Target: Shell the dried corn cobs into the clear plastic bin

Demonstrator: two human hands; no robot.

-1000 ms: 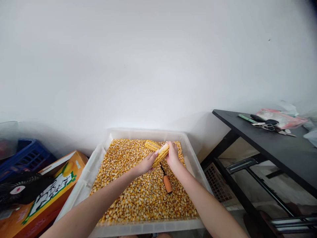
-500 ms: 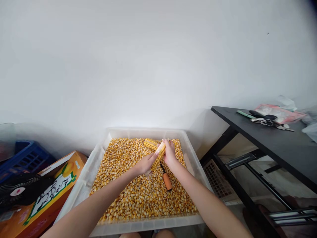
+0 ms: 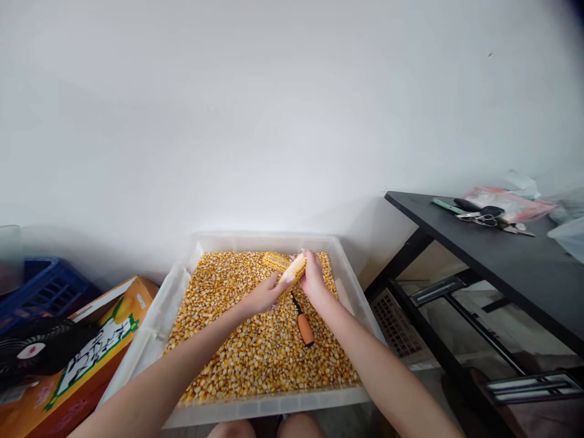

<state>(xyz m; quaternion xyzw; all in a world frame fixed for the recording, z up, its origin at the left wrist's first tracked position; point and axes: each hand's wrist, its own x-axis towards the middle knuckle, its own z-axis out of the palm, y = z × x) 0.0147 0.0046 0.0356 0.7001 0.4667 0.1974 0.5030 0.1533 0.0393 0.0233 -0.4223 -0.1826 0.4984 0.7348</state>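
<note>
Head view: white tub (image 3: pixel 351 286) of loose kernels (image 3: pixel 255 353), wall close behind, black desk (image 3: pixel 502 255) to the right. Left hand (image 3: pixel 262 296) and right hand (image 3: pixel 312 277), fingers closed round a corn cob (image 3: pixel 292 270) near the tub's far edge. Orange-handled tool (image 3: pixel 303 325) lies just beneath.

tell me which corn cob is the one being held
The cob gripped between the left hand and right hand; the other cob lies untouched on the loose kernels behind it.

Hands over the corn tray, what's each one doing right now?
Left hand: closed on the corn cob.
Right hand: closed on the same cob.
</note>
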